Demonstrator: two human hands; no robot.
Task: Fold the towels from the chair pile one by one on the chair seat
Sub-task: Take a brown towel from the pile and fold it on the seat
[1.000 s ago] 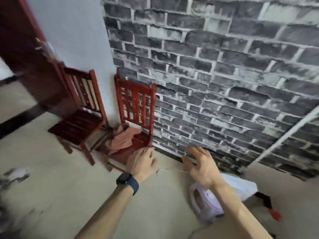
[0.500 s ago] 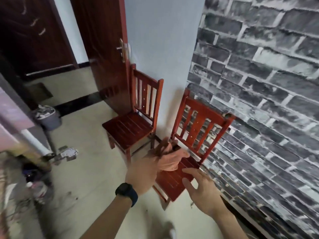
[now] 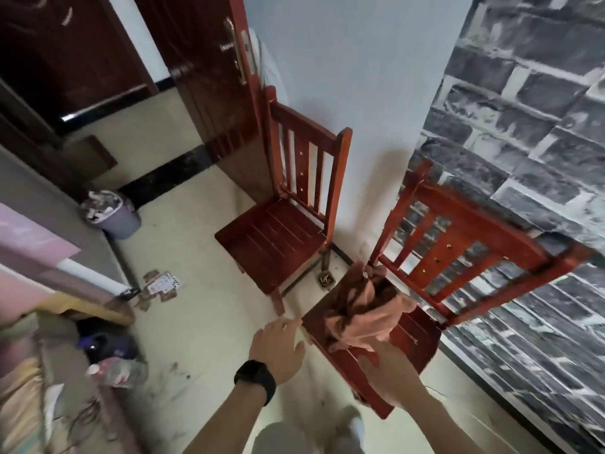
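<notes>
Towel pile [image 3: 363, 309]: a crumpled pinkish-brown heap on the seat of the right-hand chair [image 3: 422, 342], toward the seat's left rear corner and against the lower rail of the backrest. No towel lies folded on the seat.

Right hand [image 3: 386, 365]: at the near edge of the pile. The cloth drapes over its fingers and hides them, so the grip is read as a hold on the near towel, not seen directly. 0.5 s ago this hand was spread, holding nothing, just in front of the seat.

Left hand [image 3: 278, 347]: fingers straight and spread wide, holding nothing, just off the seat's left front corner and apart from the cloth. 0.5 s ago it lay over the pile; it has since withdrawn. A dark watch [image 3: 255, 380] sits on its wrist.

Meaning for the task: the reach is complete and the pick of towel 1 has begun, with the right hand now on the cloth. Separation of 1 towel from the heap is judged the step in hand. The left hand is free to take a second corner.

Surroundings: a second chair [image 3: 278, 237] stands to the left with a bare seat. A waste bin [image 3: 111, 214] stands well apart by the left wall.
</notes>
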